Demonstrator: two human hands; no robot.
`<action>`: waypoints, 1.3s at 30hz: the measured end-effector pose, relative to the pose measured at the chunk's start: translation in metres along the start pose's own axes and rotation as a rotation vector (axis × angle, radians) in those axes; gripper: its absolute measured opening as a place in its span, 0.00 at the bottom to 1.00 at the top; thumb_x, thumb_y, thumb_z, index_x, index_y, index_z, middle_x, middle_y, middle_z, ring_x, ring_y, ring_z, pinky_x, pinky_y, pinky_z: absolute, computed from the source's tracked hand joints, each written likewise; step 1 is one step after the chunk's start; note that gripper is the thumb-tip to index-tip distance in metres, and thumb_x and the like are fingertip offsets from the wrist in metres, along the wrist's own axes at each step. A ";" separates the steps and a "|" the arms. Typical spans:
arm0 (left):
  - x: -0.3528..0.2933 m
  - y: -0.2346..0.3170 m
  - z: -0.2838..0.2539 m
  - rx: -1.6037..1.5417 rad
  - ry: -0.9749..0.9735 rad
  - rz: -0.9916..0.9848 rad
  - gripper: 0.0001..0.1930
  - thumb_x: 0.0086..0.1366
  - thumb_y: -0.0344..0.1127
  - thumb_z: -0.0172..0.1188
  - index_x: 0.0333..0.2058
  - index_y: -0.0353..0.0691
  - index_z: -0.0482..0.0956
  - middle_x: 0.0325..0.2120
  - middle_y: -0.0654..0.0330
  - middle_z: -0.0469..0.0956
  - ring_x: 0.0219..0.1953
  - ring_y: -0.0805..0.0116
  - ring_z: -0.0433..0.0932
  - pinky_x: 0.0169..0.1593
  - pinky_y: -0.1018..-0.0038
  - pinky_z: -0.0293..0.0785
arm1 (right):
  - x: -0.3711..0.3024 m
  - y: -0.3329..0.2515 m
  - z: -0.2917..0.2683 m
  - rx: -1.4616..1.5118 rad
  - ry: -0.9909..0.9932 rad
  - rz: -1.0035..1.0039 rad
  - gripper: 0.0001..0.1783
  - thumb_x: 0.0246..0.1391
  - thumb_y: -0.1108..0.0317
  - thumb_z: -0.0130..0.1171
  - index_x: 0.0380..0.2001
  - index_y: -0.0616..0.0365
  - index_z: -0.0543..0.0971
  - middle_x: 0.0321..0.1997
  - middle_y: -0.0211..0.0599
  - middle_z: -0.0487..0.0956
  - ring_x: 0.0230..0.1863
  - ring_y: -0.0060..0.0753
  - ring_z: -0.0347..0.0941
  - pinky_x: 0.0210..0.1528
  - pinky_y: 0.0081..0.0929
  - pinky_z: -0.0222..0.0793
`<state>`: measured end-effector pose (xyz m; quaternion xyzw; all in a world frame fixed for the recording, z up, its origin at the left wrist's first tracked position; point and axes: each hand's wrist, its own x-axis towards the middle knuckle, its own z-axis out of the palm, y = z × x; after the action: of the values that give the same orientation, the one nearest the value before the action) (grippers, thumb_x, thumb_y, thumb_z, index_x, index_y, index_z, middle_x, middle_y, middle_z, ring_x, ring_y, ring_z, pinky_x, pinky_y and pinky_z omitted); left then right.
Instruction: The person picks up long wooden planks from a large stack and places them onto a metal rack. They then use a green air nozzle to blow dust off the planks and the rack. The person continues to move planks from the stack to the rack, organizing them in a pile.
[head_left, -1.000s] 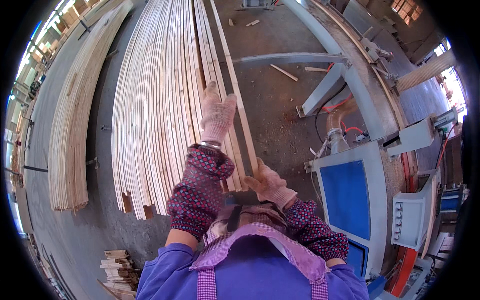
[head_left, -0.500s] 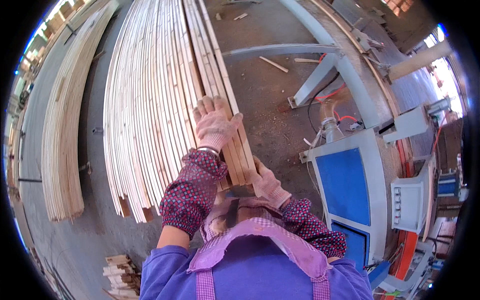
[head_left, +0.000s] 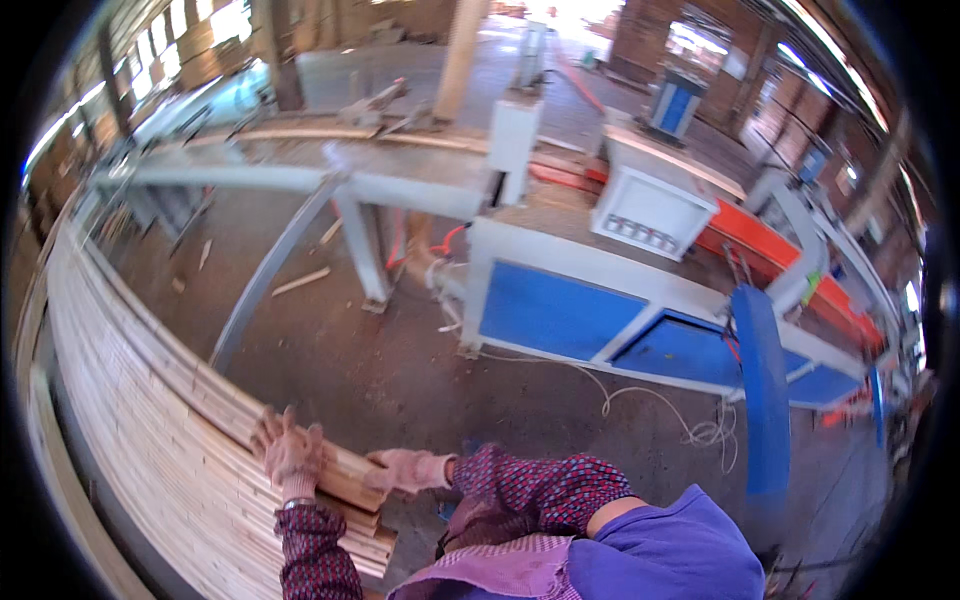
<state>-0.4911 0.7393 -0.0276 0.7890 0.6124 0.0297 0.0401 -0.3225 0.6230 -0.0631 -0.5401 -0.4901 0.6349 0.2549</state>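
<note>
A long stack of pale wooden strips (head_left: 150, 420) runs from the far left toward me at the lower left. My left hand (head_left: 292, 455), in a pinkish work glove, lies on top of the strips near their close end, fingers spread. At the end of the outermost strips, my right hand (head_left: 410, 470), in a matching glove, grips the corner. Its thumb side shows, while some of its fingers are hidden by the wood. The strip ends are uneven, a few sticking out farther than others.
A grey and blue machine (head_left: 560, 310) with a long bench (head_left: 400, 180) stands across from me. A blue panel (head_left: 760, 390) juts out at the right. A pale hose (head_left: 700, 430) coils on the floor, and loose wood scraps (head_left: 300, 281) lie under the bench.
My view has swung to the right and up, so the machine now fills the middle and the stack sits lower left. Both hands remain at the near end of the strips.
</note>
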 end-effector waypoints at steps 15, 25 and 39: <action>0.005 -0.005 0.009 0.054 -0.010 -0.023 0.29 0.56 0.48 0.57 0.55 0.45 0.68 0.65 0.49 0.51 0.67 0.50 0.47 0.68 0.55 0.40 | 0.007 0.021 0.002 -0.198 0.063 -0.010 0.42 0.55 0.38 0.47 0.58 0.65 0.64 0.58 0.56 0.70 0.60 0.51 0.65 0.60 0.39 0.60; 0.016 -0.041 0.032 0.099 0.101 0.089 0.28 0.61 0.60 0.48 0.57 0.59 0.66 0.62 0.55 0.60 0.64 0.52 0.55 0.63 0.53 0.48 | -0.130 0.115 -0.103 0.112 0.696 0.130 0.34 0.54 0.46 0.49 0.55 0.62 0.70 0.57 0.55 0.71 0.60 0.51 0.64 0.60 0.39 0.60; -0.032 0.211 0.042 -0.086 -0.002 0.658 0.28 0.58 0.57 0.52 0.55 0.52 0.69 0.57 0.54 0.66 0.61 0.55 0.61 0.64 0.59 0.51 | -0.594 0.221 -0.321 0.015 2.324 0.395 0.24 0.52 0.55 0.52 0.47 0.59 0.76 0.48 0.51 0.77 0.51 0.51 0.72 0.55 0.36 0.67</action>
<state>-0.2917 0.6554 -0.0481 0.9420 0.3230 0.0660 0.0620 0.1939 0.1412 0.0182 -0.8593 0.1325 -0.2072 0.4485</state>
